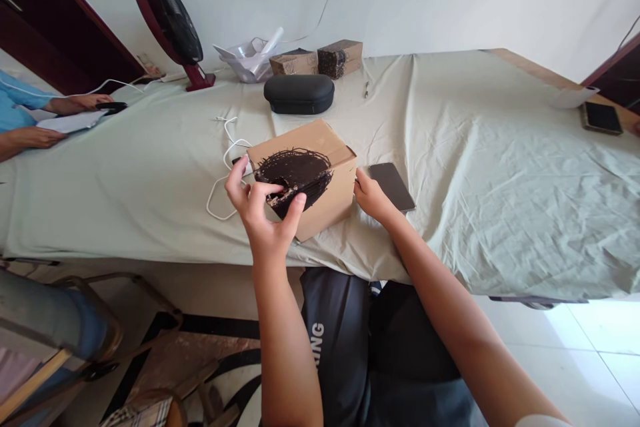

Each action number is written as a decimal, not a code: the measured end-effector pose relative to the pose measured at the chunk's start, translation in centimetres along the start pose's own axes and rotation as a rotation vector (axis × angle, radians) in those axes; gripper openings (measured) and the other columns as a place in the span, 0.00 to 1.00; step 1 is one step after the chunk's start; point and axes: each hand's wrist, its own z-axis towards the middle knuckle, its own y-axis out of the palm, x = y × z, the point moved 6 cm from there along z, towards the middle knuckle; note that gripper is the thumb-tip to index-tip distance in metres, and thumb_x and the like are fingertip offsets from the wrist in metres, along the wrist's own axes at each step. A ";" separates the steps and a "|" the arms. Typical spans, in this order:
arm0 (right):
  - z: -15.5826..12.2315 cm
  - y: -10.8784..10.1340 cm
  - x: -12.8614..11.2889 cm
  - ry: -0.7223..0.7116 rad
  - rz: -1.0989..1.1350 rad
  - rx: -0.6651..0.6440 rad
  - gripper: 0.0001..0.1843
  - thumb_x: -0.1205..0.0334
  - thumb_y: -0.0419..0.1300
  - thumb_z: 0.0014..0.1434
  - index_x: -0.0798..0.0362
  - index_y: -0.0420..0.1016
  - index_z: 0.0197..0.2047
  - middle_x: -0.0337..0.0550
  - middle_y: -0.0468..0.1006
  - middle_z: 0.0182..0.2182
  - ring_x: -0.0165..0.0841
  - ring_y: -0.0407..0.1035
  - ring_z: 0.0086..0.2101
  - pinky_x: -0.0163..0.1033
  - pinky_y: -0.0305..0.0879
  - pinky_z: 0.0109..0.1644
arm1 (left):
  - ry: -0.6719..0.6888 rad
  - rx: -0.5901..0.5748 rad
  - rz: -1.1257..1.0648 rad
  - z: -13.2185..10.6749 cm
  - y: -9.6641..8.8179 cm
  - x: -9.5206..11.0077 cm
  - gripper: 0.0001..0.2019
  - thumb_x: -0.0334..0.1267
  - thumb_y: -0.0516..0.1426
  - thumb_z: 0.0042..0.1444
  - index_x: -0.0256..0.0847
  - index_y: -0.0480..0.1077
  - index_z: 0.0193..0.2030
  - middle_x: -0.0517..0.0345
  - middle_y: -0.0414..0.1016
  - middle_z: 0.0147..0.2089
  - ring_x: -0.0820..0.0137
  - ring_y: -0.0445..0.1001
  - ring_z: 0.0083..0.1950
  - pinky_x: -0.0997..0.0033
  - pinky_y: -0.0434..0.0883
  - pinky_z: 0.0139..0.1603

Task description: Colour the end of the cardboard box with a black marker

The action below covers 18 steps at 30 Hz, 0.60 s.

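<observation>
A brown cardboard box [327, 203] sits on the cloth near the table's front edge, one corner toward me. Black scribble covers a large round patch on it, with a torn, ragged hole at the corner. My left hand [267, 220] is at this corner, its index fingertip at the hole and its thumb against the black patch. The other fingers curve around the box's left side, partly hidden. My right hand [371, 195] grips the box's right side, its fingertips out of sight behind the edge. Beside that hand a dark phone or small tablet [393, 187] lies flat.
A white cable [215, 200] lies left of the box. Behind stand a black zip case [299, 95], two small cardboard boxes [340, 59], a clear plastic basket [247, 67] and a fan [173, 23]. A person's hands [45, 137] hold paper at far left; a phone [601, 118] lies far right.
</observation>
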 end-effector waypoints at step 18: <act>1.4 -4.6 0.5 -0.007 0.531 0.334 0.21 0.44 0.51 0.71 0.46 0.52 0.59 0.52 0.84 0.53 0.40 0.79 0.55 0.50 0.75 0.57 | -0.076 -0.020 -0.109 -0.4 0.5 -0.6 0.28 0.67 0.48 0.71 0.43 0.72 0.43 0.41 0.60 0.76 0.53 0.61 0.78 0.50 0.58 0.80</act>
